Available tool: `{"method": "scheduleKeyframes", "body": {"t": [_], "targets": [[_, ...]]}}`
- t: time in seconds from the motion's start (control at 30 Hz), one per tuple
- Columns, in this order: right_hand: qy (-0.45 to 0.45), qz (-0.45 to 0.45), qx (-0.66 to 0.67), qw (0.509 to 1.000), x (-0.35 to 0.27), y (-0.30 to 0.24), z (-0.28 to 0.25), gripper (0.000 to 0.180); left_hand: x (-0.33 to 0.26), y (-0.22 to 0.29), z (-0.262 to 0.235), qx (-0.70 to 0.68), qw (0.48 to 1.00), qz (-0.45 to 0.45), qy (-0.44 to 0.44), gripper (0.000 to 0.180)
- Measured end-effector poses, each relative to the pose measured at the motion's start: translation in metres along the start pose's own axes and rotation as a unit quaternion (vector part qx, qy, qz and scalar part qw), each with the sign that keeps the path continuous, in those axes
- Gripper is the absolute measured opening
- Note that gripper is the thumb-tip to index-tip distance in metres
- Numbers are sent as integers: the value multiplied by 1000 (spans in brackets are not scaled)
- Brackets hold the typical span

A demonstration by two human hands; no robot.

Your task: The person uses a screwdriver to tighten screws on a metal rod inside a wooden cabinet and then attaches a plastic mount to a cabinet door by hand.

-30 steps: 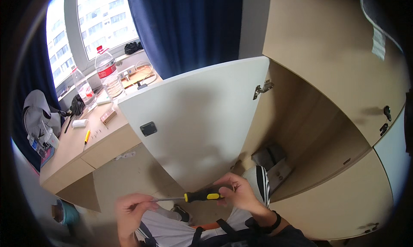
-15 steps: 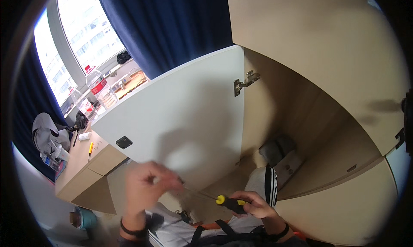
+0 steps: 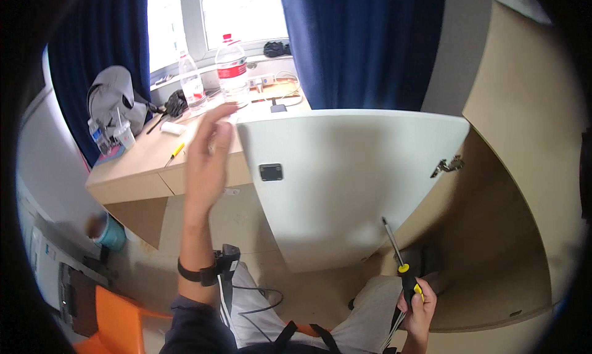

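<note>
In my right hand (image 3: 420, 308) is a black and yellow screwdriver (image 3: 407, 280), gripped by its handle. Its metal shaft tilts up and left in front of the white cabinet door (image 3: 308, 212). My left hand (image 3: 211, 150) is raised by the door's upper left corner, somewhat blurred, with its fingers stretched forward and nothing seen in them. Whether it touches the door's edge I cannot tell. A metal hinge (image 3: 449, 166) sits at the door's right edge, and a dark square plate (image 3: 271, 172) is fixed near its left edge.
Behind the door, a desk (image 3: 132, 163) carries two clear bottles (image 3: 232, 76), a grey bag (image 3: 114, 95), a cup (image 3: 124, 135) and a yellow-handled tool (image 3: 178, 150). The wooden cabinet (image 3: 499, 249) stands open at right. An orange chair (image 3: 117, 320) and a teal bin (image 3: 112, 234) are at lower left.
The view has swung left. My left hand has moved from near the screwdriver tip up to the door's corner, its fingers now extended. The screwdriver now points more upward in my right hand.
</note>
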State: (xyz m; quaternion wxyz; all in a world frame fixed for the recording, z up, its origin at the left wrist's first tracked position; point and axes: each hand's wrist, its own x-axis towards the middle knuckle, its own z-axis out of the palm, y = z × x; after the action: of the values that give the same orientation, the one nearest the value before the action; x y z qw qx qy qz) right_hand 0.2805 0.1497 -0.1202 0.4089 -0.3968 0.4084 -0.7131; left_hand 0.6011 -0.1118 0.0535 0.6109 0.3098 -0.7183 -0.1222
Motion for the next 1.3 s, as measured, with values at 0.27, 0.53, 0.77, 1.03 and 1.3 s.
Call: {"method": "scheduleKeyframes", "body": {"t": [0.27,0.53,0.77,1.03,1.3], "targets": [[22,-143,-425,893,26,-48,80,51,26,-58,15,-325,924,67,-190,28],[-20,-375,-525,763,20,-36,137,44,23,-77,60,-579,784,112,-193,12],[-56,-369,-561,739,8,-22,138,40,3,-62,57,-587,779,142,-167,10],[4,-355,-533,768,7,-17,132,43,-9,-40,53,-557,804,151,-143,18],[7,-356,-481,801,12,-10,135,44,-20,-47,50,-542,817,129,-148,32]]}}
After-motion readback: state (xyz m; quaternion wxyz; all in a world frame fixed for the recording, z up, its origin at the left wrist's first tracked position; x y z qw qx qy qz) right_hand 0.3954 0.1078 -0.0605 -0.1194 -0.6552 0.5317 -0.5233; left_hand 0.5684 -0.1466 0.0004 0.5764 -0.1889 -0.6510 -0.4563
